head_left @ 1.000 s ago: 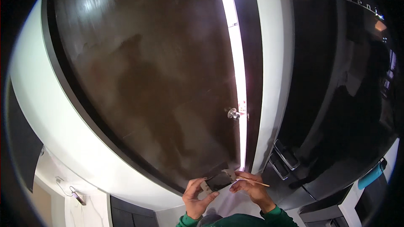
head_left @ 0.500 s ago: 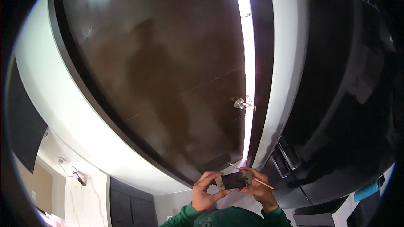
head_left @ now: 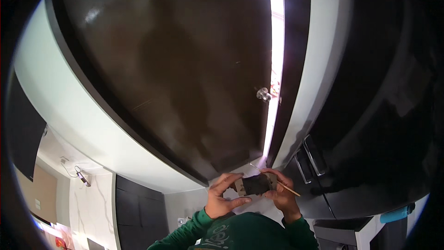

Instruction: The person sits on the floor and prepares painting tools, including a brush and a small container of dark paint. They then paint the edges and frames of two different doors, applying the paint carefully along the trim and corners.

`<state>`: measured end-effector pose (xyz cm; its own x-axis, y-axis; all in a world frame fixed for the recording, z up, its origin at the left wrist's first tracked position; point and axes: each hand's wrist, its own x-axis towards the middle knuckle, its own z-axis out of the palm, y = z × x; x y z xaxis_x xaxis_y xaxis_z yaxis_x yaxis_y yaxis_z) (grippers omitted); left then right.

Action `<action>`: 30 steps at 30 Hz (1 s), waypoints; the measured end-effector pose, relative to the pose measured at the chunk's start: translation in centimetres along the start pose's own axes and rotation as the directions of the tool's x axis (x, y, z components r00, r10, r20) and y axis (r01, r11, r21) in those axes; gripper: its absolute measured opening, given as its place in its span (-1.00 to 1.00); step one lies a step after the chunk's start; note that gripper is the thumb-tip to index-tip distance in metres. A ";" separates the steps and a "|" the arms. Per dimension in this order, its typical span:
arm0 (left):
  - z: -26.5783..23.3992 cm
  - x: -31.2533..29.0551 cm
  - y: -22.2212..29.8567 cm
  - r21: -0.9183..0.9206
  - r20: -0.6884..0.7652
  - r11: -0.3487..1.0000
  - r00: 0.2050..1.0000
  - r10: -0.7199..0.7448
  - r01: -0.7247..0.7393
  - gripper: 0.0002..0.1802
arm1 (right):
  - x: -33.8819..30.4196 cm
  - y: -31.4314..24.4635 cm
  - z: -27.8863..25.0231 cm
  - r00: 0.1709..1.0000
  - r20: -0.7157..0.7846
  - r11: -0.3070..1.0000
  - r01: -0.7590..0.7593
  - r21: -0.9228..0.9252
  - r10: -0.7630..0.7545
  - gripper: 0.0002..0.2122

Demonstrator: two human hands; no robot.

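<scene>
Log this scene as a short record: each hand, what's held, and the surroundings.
Left hand: grips the left end of a small dark-and-tan piece
Right hand: at that piece's right end, also holding a thin stick
Sleeves: green
Door: dark brown, bright gap along its right edge, round metal knob

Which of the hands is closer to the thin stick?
Right. The right hand has the thin stick in its grasp. The left hand is apart from it, holding the left end of the dark-and-tan piece.
</scene>
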<state>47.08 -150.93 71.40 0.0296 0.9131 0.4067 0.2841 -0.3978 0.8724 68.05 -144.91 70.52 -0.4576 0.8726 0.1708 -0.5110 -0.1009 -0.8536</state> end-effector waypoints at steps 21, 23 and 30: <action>9.2 28.9 -24.6 0.472 0.162 0.877 0.987 0.013 -0.089 -0.25 | -0.3 -0.8 -4.0 0.885 -0.427 0.982 0.184 -0.044 -0.185 -0.23; 10.5 31.8 -25.5 0.641 0.240 0.763 0.965 -0.103 -0.078 -0.12 | 0.4 -0.7 -3.6 0.855 -0.479 0.979 0.195 -0.056 -0.198 -0.18; 11.3 33.9 -29.6 0.676 0.355 0.728 0.916 -0.186 -0.114 -0.19 | 6.8 -0.6 -2.6 0.772 -0.611 0.981 0.079 -0.176 -0.172 -0.11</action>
<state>50.48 -107.21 56.27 0.3146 0.9423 0.1141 0.8511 -0.3333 0.4055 67.13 -137.65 70.91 0.1793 0.9835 -0.0223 -0.4093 0.0540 -0.9108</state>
